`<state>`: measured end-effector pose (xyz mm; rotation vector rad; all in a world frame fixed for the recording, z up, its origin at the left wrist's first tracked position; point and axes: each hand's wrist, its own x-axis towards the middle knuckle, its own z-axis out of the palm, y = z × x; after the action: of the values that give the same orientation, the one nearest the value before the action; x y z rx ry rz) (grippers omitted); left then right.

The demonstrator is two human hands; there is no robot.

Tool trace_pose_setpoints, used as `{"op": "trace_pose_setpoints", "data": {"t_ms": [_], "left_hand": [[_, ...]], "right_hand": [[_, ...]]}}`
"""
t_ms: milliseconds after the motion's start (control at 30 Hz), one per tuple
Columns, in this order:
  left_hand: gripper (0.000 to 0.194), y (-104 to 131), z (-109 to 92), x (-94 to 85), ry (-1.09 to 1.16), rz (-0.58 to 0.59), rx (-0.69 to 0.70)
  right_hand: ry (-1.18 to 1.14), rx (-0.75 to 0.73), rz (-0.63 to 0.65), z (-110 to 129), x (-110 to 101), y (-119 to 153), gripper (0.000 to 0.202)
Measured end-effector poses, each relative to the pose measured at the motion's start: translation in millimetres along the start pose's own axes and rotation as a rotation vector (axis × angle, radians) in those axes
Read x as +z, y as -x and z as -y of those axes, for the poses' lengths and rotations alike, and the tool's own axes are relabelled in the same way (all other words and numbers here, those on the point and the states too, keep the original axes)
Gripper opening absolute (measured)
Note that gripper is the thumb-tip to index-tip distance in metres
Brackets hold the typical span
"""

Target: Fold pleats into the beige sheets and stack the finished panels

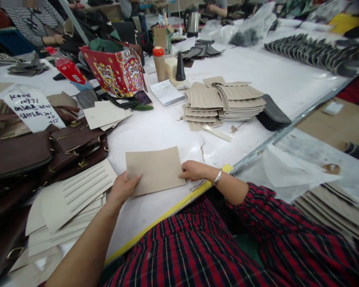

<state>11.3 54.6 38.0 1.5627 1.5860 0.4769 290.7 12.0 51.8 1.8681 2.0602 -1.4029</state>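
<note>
A flat beige rectangular piece [155,169] is held just above the white table [137,137], near its yellow front edge. My left hand [124,186] grips its left end, the thumb lying on top. At the right end my right hand [193,170] pinches the edge between thumb and fingers. Left of my left hand lie fanned pale panels [74,195], some with parallel strips. Beyond the held piece sit stacks of curved beige pieces [205,97], with dark curved pieces [273,113] at their right.
Brown leather bags [74,137] cover the left side. Farther back stand a red patterned box [113,67], a red-labelled bottle [68,69], a notepad [167,92] and a black cone [180,67]. More curved pieces [332,211] lie at the right. Other people sit across the table.
</note>
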Motion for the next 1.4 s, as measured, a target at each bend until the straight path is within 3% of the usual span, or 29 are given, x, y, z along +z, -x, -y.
{"op": "trace_pose_setpoints", "data": {"t_ms": [667, 833, 1067, 1200, 1400], "left_hand": [[0.043, -3, 18, 6.6, -0.028, -0.027, 0.044], [0.042, -1, 16, 7.3, -0.08, -0.024, 0.05], [0.047, 8, -3, -10.3, -0.459, 0.051, 0.174], [0.054, 11, -2, -21.3, -0.446, 0.127, 0.224], [0.053, 12, 6, -20.4, -0.461, 0.095, 0.196]], "right_hand": [[0.182, 0.0, -0.031, 11, 0, 7, 0.027], [0.317, 0.031, -0.098, 17, 1, 9, 0.028], [0.367, 0.028, -0.146, 19, 10, 9, 0.028], [0.352, 0.041, -0.156, 19, 12, 8, 0.026], [0.321, 0.05, -0.138, 16, 15, 3, 0.027]]}}
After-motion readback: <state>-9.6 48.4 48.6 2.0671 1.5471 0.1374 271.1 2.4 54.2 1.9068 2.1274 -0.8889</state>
